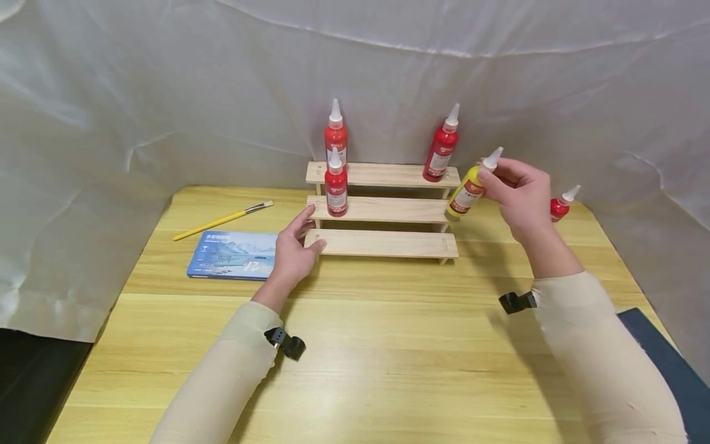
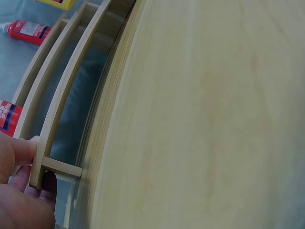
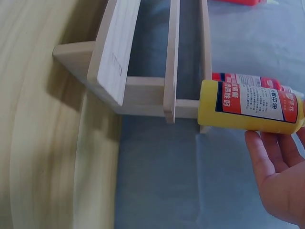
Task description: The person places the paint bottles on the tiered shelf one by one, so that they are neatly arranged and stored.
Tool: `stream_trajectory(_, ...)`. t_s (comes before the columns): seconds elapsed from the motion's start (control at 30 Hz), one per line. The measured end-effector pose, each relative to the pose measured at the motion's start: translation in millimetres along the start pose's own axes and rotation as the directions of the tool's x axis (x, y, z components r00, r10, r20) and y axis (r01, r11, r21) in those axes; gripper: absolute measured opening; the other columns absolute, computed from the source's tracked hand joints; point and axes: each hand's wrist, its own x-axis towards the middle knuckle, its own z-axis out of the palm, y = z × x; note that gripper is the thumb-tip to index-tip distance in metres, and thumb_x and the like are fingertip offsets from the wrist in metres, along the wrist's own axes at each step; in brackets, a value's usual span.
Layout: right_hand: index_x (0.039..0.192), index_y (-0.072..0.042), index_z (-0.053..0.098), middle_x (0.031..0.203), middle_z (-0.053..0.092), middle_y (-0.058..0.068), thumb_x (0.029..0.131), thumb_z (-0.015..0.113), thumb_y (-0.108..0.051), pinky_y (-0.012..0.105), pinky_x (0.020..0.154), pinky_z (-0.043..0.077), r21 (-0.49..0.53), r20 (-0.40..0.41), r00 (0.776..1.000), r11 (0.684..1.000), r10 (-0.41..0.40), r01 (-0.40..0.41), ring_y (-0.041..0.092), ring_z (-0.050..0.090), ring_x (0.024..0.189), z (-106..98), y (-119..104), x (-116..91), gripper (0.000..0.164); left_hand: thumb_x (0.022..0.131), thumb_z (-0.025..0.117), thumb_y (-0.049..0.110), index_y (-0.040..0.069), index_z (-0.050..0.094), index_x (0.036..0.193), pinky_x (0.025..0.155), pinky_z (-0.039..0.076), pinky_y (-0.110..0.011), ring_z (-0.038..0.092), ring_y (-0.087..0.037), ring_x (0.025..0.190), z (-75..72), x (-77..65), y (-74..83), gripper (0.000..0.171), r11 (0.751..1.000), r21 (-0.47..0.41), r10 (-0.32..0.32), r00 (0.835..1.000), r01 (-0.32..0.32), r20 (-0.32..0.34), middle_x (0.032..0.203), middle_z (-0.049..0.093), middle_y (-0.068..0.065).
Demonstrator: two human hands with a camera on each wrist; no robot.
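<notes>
My right hand (image 1: 527, 194) pinches a yellow paint bottle (image 1: 465, 196) near its white nozzle. The bottle leans, its base beside the right end of the middle tier of a three-tier wooden display rack (image 1: 383, 243). In the right wrist view, the yellow bottle (image 3: 257, 107) overlaps a red one behind it. My left hand (image 1: 294, 253) grips the rack's left end at the lowest tier, thumb on top and fingers beneath in the left wrist view. On the rack stand an orange-red bottle (image 1: 336, 135) and a red bottle (image 1: 442, 151) on top, another red bottle (image 1: 336, 192) on the middle tier.
A red bottle (image 1: 559, 209) is partly hidden behind my right hand. To the rack's left lie a blue box (image 1: 233, 254) with a landscape print and a yellow-handled brush (image 1: 222, 221). A dark flat object (image 1: 660, 357) lies at the right edge. Grey cloth (image 1: 388, 80) hangs behind the table.
</notes>
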Motion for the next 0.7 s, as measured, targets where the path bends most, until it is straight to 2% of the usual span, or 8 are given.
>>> stream_trajectory(0.3,0.113,-0.004,0.076,0.101,0.07,0.006,0.087,0.079,-0.013,0.022,0.074,0.057,-0.042,0.076,0.996,0.998,-0.039,0.042,0.018,0.062,0.092,17.7,3.0,5.2,0.028,0.085,0.072,-0.009,0.024,0.05,0.149,0.11,0.037,-0.042,0.053,-0.021,0.126,0.6,0.2,-0.3,0.076,1.0,-0.001,-0.003,1.0,0.003,-0.006,0.143,0.054,-0.005)
stream_trajectory(0.5,0.118,-0.004,0.074,0.106,0.068,0.006,0.089,0.077,-0.018,0.021,0.076,0.056,-0.136,0.102,0.995,0.99,-0.018,0.032,0.019,0.06,0.095,25.6,3.5,6.9,0.032,0.085,0.072,-0.01,0.022,0.05,0.149,0.111,0.036,-0.042,0.053,-0.026,0.127,0.5,0.1,-0.1,0.075,1.0,-0.014,0.0,1.0,0.0,-0.006,0.142,0.054,-0.006)
stream_trajectory(0.7,0.114,-0.005,0.075,0.101,0.069,0.004,0.089,0.077,-0.014,0.021,0.075,0.056,-0.12,0.116,0.993,0.992,-0.016,0.03,0.018,0.062,0.093,32.9,7.3,8.9,0.026,0.085,0.071,-0.01,0.023,0.05,0.149,0.111,0.036,-0.042,0.053,-0.024,0.127,-0.3,0.1,-0.2,0.075,1.0,-0.007,0.002,1.0,-0.002,-0.005,0.142,0.054,-0.006)
